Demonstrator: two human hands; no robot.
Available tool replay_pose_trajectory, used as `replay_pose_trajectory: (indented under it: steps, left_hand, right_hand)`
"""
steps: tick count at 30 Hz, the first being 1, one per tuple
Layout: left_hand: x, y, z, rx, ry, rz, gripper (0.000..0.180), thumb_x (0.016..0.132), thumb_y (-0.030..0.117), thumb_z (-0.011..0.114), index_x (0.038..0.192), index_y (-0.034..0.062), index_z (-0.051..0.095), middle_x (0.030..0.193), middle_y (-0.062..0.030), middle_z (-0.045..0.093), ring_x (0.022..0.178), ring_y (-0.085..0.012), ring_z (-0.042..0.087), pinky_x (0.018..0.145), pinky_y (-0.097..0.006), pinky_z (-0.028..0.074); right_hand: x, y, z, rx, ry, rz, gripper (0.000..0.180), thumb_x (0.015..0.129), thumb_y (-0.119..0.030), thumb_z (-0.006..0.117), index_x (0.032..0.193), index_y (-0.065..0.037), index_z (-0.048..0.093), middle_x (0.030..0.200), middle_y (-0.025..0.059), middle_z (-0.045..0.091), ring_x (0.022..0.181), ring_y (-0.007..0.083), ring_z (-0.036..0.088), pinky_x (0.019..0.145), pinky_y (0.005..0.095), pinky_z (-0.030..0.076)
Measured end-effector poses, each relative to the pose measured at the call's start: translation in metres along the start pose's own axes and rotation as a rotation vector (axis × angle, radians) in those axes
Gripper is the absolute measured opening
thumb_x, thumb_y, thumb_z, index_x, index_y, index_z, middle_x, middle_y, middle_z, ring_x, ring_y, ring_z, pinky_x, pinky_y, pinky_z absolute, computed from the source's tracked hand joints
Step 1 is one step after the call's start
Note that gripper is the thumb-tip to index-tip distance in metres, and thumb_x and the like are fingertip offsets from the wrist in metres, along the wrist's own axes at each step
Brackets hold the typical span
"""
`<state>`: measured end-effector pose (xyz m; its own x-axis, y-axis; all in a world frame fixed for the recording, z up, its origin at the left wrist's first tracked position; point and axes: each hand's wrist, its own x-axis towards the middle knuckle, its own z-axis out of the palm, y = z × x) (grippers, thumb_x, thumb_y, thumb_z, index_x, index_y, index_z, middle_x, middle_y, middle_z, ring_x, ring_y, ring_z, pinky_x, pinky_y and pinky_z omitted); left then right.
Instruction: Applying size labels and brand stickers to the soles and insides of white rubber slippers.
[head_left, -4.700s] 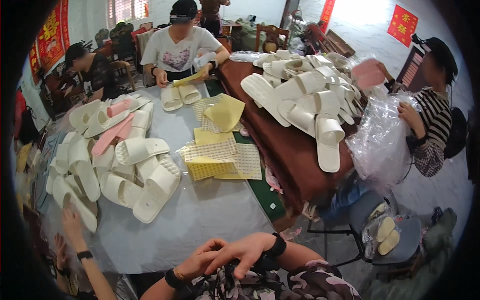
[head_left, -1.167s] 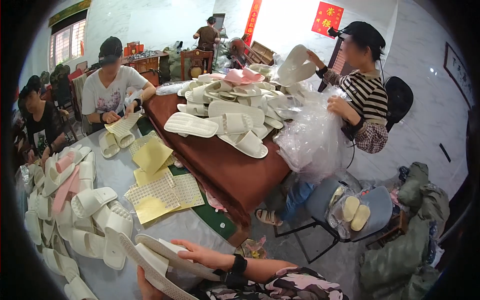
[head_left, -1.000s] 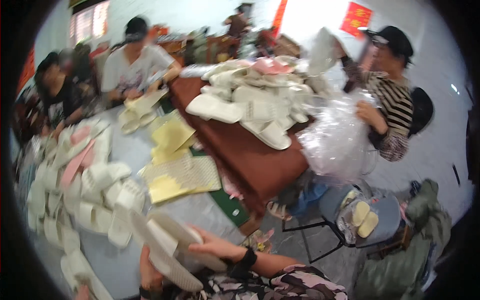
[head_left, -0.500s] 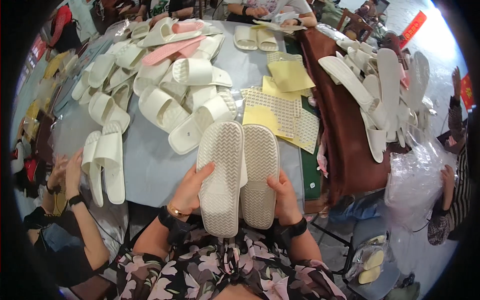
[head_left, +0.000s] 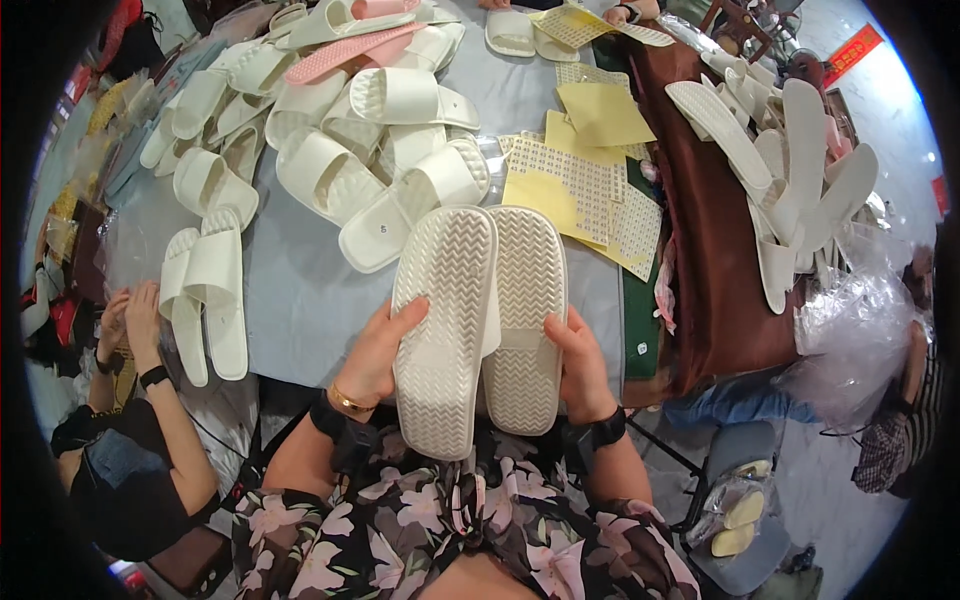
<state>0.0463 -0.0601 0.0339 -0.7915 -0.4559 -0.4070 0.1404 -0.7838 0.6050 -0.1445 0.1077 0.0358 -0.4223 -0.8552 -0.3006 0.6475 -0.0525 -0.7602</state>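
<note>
My left hand [head_left: 372, 350] grips a cream slipper [head_left: 446, 330] by its left edge, thumb across the zigzag-patterned sole. A second cream slipper [head_left: 526, 310] is gripped along its right edge by my right hand [head_left: 580, 362], thumb also on the sole. Both soles face me, toes away, and the left slipper partly overlaps the right one. The straps are mostly hidden behind the soles. Just beyond them on the table lies a cream slipper [head_left: 384, 226] with a small mark on its footbed, at the near end of a heap of slippers [head_left: 328, 168].
Yellow sheets and sticker sheets [head_left: 570, 178] lie right of centre on the grey-covered table [head_left: 300, 330]. More slippers [head_left: 800, 160] are piled on brown cloth [head_left: 722, 290] at right. A co-worker's hands [head_left: 135, 318] are near a slipper pair [head_left: 206, 300] at left. Another person holds clear plastic [head_left: 850, 320].
The view has shifted slightly, so the table things sit higher and the right side further right. My grip on both slippers is unchanged. At right, the co-worker's clear plastic has changed shape.
</note>
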Motion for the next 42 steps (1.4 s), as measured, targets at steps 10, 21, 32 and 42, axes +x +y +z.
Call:
replay_pose_trajectory:
  steps: [10, 21, 32, 42]
  left_hand:
    - [-0.017, 0.016, -0.001, -0.097, -0.191, 0.08, 0.055, 0.097, 0.033, 0.053, 0.14, 0.0003, 0.04, 0.128, -0.012, 0.059, 0.109, -0.0217, 0.062, 0.095, -0.037, 0.051]
    - [-0.041, 0.033, 0.013, 0.277, -0.201, 0.397, 0.044, 0.104, 0.032, 0.037, 0.133, -0.0002, 0.047, 0.119, -0.0109, 0.06, 0.106, -0.0216, 0.061, 0.084, -0.034, 0.053]
    - [-0.056, 0.037, 0.017, -0.074, -0.134, 0.152, 0.049, 0.103, 0.036, 0.039, 0.13, -0.0018, 0.052, 0.116, -0.0144, 0.065, 0.102, -0.0259, 0.065, 0.087, -0.04, 0.054]
    - [-0.069, 0.049, 0.037, -0.125, -0.377, 0.068, 0.06, 0.091, 0.026, 0.063, 0.14, -0.002, 0.04, 0.132, -0.013, 0.057, 0.115, -0.0224, 0.06, 0.097, -0.037, 0.05]
  right_hand:
    - [-0.028, -0.016, 0.026, -0.082, 0.064, -0.051, 0.049, 0.097, -0.007, 0.049, 0.145, 0.001, 0.038, 0.133, 0.0116, 0.055, 0.117, 0.0165, 0.056, 0.099, 0.0305, 0.045]
    - [-0.023, 0.009, 0.019, -0.889, 0.016, -0.619, 0.07, 0.088, -0.011, 0.063, 0.15, -0.002, 0.031, 0.134, 0.0208, 0.052, 0.109, 0.0289, 0.056, 0.094, 0.0355, 0.045]
    - [-0.008, 0.049, -0.01, -1.323, -0.046, -0.371, 0.1, 0.078, -0.038, 0.078, 0.149, 0.006, 0.021, 0.147, 0.0298, 0.035, 0.135, 0.0417, 0.036, 0.114, 0.0449, 0.027]
    - [0.022, 0.029, 0.045, -0.48, -0.16, 0.044, 0.065, 0.09, -0.009, 0.064, 0.146, 0.0, 0.031, 0.122, 0.0117, 0.06, 0.106, 0.0167, 0.061, 0.091, 0.0319, 0.05]
